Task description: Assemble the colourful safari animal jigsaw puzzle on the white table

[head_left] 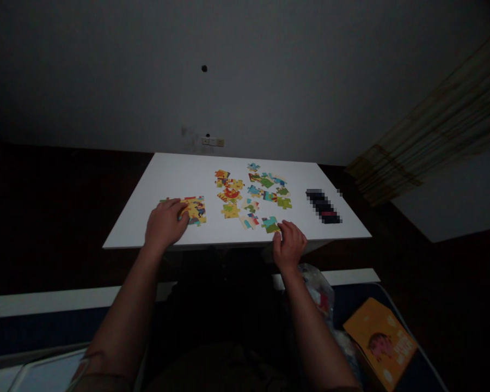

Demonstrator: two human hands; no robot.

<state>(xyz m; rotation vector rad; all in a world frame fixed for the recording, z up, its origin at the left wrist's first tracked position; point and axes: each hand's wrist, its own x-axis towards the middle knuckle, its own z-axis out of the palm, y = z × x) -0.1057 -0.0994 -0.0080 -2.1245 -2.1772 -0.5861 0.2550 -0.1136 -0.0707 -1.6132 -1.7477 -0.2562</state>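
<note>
Several coloured jigsaw pieces (pixel 251 191) lie scattered over the middle of a small white table (pixel 179 174). A joined yellow section of the puzzle (pixel 195 209) sits at the left front. My left hand (pixel 164 223) rests on its left edge, fingers curled down over it. My right hand (pixel 289 243) is at the table's front edge, fingers bent and pinching a green and teal piece (pixel 270 224) at its right corner.
A dark oblong object (pixel 323 205), blurred out, lies at the table's right side. An orange puzzle box (pixel 379 343) and a clear plastic bag (pixel 319 288) sit low at the right beside me. A wall socket (pixel 212 141) is behind the table. The room is dim.
</note>
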